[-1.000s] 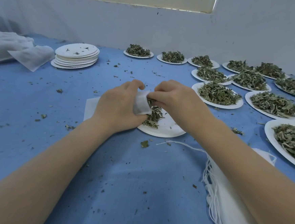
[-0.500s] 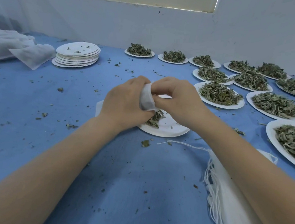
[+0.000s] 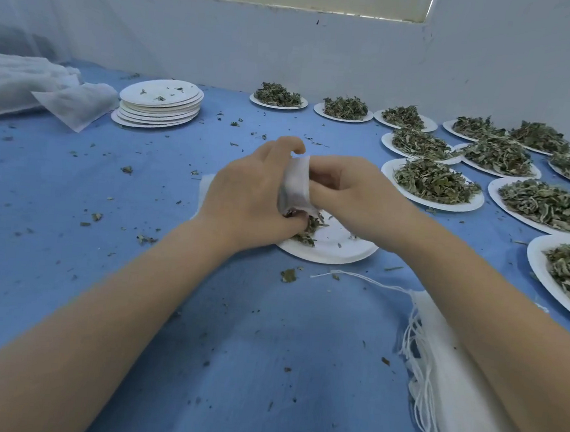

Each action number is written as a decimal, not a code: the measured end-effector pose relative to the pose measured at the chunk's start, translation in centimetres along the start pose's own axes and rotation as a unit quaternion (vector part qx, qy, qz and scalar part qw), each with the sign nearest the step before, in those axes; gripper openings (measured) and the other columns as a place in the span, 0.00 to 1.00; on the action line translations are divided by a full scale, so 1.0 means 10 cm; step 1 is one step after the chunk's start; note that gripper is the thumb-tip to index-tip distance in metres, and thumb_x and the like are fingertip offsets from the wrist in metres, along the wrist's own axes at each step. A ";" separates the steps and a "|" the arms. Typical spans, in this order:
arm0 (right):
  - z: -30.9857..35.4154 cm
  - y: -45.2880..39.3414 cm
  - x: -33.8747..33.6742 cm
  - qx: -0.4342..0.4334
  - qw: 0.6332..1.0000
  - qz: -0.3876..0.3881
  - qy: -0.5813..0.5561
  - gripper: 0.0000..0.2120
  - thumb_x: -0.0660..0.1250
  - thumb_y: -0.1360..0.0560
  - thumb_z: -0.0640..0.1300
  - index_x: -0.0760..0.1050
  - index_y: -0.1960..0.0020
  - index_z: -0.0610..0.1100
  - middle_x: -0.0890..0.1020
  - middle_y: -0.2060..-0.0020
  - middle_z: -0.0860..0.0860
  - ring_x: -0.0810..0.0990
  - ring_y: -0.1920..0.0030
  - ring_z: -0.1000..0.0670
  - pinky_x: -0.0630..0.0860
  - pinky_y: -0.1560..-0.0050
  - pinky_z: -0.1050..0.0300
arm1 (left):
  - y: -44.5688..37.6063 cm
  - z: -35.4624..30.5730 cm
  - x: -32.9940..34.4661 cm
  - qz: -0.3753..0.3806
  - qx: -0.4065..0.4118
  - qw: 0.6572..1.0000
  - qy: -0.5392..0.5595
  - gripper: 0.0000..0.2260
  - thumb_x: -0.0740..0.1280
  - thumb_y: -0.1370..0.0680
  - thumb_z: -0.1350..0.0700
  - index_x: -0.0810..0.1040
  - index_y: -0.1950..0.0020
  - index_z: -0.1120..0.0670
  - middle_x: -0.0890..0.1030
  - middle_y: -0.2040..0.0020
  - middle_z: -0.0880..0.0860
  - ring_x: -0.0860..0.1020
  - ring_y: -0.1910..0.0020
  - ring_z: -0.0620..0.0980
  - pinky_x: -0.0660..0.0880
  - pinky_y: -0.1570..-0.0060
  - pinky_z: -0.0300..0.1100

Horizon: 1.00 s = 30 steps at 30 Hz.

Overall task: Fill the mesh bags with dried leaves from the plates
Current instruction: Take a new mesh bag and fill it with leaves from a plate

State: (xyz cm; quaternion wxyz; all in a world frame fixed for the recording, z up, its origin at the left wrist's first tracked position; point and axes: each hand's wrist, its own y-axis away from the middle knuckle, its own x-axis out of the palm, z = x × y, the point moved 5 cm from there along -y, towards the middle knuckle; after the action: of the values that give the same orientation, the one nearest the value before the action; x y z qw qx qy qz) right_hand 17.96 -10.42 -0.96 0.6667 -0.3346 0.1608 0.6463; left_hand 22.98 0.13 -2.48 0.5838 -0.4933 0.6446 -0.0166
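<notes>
A small white mesh bag [image 3: 294, 186] stands upright between my two hands above a white paper plate [image 3: 339, 245]. My left hand [image 3: 249, 196] grips the bag's left side, fingers curled round it and reaching down to the few dried leaves [image 3: 308, 228] left on the plate. My right hand [image 3: 350, 193] pinches the bag's right edge at the top. The bag's lower part looks dark with leaves inside. Several plates heaped with dried leaves [image 3: 433, 181] lie to the right and at the back.
A stack of used paper plates [image 3: 159, 107] sits at the back left beside a heap of white mesh cloth [image 3: 31, 90]. A pile of mesh bags with strings [image 3: 435, 364] lies under my right forearm. Leaf crumbs dot the blue cloth [image 3: 72, 216].
The bag has been raised from lying over the plate to standing upright between my hands. Both hands shifted slightly to the right and closer together.
</notes>
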 end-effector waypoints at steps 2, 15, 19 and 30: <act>-0.01 0.01 -0.05 0.002 0.999 -0.035 -0.039 0.09 0.63 0.24 0.38 0.81 0.49 0.43 0.84 0.58 0.44 0.73 0.70 0.61 0.65 0.71 0.73 | -0.01 0.08 -0.03 -0.007 -0.009 1.000 -0.005 0.30 0.73 0.36 0.52 0.69 0.36 0.53 0.77 0.44 0.51 0.77 0.52 0.55 0.67 0.58 0.41; -0.45 -0.03 0.18 0.057 0.965 0.060 0.248 0.26 0.65 0.29 0.63 0.71 0.33 0.55 0.71 0.39 0.55 0.72 0.45 0.55 0.67 0.41 0.58 | 0.01 0.49 -0.08 -0.009 -0.092 0.995 -0.031 0.27 0.73 0.37 0.53 0.70 0.40 0.53 0.75 0.45 0.52 0.74 0.50 0.58 0.67 0.56 0.43; -0.47 -0.04 0.10 0.054 0.963 0.042 0.262 0.24 0.67 0.27 0.57 0.71 0.32 0.52 0.74 0.41 0.52 0.73 0.46 0.52 0.68 0.44 0.58 | 0.03 0.50 -0.05 -0.004 -0.079 0.996 -0.041 0.27 0.74 0.37 0.52 0.71 0.40 0.54 0.75 0.46 0.53 0.74 0.50 0.58 0.66 0.56 0.43; -0.50 -0.03 0.06 0.046 0.969 0.032 0.242 0.20 0.70 0.29 0.55 0.77 0.39 0.51 0.77 0.45 0.53 0.70 0.55 0.57 0.63 0.54 0.66 | 0.05 0.50 -0.02 0.009 -0.086 0.996 -0.036 0.26 0.74 0.36 0.52 0.71 0.41 0.53 0.75 0.45 0.52 0.74 0.49 0.57 0.67 0.54 0.44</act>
State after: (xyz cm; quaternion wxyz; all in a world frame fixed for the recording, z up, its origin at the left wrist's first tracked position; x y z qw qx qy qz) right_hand 19.38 -13.20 -4.94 0.6015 -0.4450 0.3577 0.5588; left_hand 26.46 3.31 -4.19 0.5620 -0.5363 0.6267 0.0621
